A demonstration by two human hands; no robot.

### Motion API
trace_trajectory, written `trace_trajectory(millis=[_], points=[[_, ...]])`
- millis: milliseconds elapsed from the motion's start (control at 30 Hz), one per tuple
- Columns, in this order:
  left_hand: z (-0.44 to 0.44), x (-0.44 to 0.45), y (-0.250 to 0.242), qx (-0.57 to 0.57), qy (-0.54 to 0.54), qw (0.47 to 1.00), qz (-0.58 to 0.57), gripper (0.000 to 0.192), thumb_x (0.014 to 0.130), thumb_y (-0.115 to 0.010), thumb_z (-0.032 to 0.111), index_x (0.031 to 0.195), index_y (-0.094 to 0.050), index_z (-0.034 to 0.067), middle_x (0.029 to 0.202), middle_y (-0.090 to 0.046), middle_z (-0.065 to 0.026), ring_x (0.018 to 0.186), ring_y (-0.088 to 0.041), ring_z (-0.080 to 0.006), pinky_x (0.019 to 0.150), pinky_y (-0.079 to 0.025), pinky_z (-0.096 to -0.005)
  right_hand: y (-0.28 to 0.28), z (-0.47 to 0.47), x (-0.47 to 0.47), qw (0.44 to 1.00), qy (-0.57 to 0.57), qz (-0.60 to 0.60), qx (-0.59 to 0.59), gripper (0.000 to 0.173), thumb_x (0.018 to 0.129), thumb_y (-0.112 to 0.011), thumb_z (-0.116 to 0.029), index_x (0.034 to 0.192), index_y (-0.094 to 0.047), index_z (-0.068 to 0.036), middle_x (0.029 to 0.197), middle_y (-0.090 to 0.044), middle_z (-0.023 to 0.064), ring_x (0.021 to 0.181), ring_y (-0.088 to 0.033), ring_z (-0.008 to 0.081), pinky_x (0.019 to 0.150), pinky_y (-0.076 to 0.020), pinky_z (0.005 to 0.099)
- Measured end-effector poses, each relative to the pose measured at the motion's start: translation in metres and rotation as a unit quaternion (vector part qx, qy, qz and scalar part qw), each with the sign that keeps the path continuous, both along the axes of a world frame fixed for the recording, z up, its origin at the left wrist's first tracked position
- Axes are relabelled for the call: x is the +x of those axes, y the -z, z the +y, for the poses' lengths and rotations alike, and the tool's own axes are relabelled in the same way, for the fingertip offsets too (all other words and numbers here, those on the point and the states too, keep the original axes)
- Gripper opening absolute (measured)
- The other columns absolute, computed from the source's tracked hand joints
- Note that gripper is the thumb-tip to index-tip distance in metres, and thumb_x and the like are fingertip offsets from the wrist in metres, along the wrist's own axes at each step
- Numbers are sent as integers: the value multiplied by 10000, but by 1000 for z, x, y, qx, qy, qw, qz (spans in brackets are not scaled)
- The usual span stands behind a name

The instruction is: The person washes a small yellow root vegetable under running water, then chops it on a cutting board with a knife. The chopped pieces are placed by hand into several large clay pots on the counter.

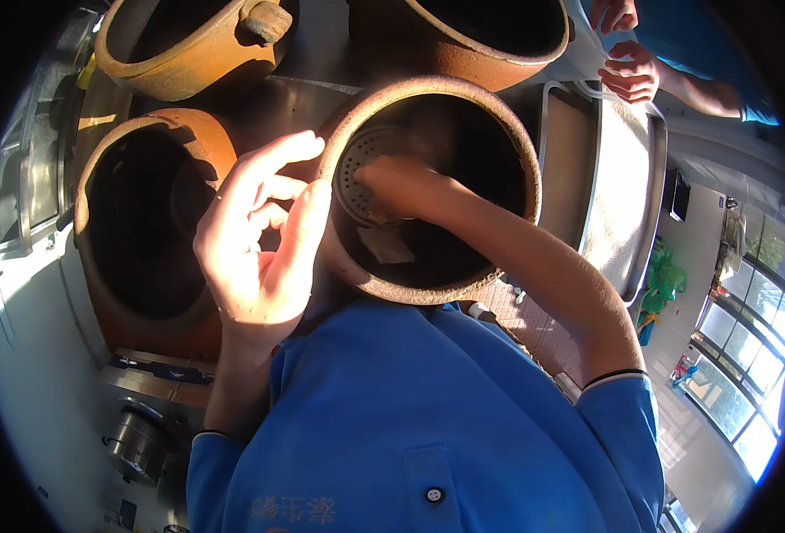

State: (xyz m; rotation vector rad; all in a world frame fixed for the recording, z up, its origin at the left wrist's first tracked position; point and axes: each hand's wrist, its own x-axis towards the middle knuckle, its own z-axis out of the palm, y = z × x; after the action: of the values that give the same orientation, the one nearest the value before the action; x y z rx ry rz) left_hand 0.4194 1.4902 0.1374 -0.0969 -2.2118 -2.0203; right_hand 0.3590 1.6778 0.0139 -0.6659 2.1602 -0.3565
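Before me a round clay pot (432, 298) stands with its wide mouth towards me. My right hand (395, 186) reaches down inside it, beside a perforated round plate (359, 160) in the pot. The hand is blurred and in shade, so what its fingers do cannot be told. A pale flat patch (387, 245) shows below the plate. In bright sun, my left hand (265, 226) rests at the pot's left rim, fingers bent and apart, thumb near or on the rim. No held object shows in it.
Another clay pot (222, 143) stands at the left, and two more, one orange-brown (186, 80) and one reddish (472, 65), are at the top. Metal trays (655, 200) with pale contents lie at the right. A co-worker's hand (632, 73) is above them. A steel pot (136, 443) is at lower left.
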Motion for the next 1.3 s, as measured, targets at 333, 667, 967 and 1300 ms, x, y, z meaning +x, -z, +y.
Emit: trace_trajectory(millis=[333,667,967,1300], points=[[-21,29,8,48,-85,994,-56,261,870,-686,23,1126,-654,-13,938,-676,-63,607,-528,-13,488,-359,-156,64,-5,6,994,-103,23,19,244,729,-719,-164,942,-724,-46,958,-718,169,927,-706,299,787,-566,372],[21,17,-5,-34,93,988,-121,434,806,-768,-13,1199,-586,-41,1008,-667,-125,721,-624,-80,539,-472,-189,-141,37,14,900,313,-17,-301,272,640,-705,31,893,-621,-20,899,-628,49,795,-664,128,657,-548,233],[56,10,-6,20,197,972,-125,260,838,-721,-19,1083,-644,-56,955,-669,-109,834,-681,-130,683,-582,-250,-134,65,70,788,326,173,-492,305,698,-691,117,997,-712,60,995,-685,198,880,-708,227,750,-611,285],[62,12,-11,116,204,953,-190,168,963,-580,2,1101,-623,-83,974,-643,-101,806,-641,-108,704,-557,-237,-116,71,89,604,476,-67,-636,229,804,-662,81,1033,-665,82,1028,-672,195,900,-683,217,816,-577,321]])
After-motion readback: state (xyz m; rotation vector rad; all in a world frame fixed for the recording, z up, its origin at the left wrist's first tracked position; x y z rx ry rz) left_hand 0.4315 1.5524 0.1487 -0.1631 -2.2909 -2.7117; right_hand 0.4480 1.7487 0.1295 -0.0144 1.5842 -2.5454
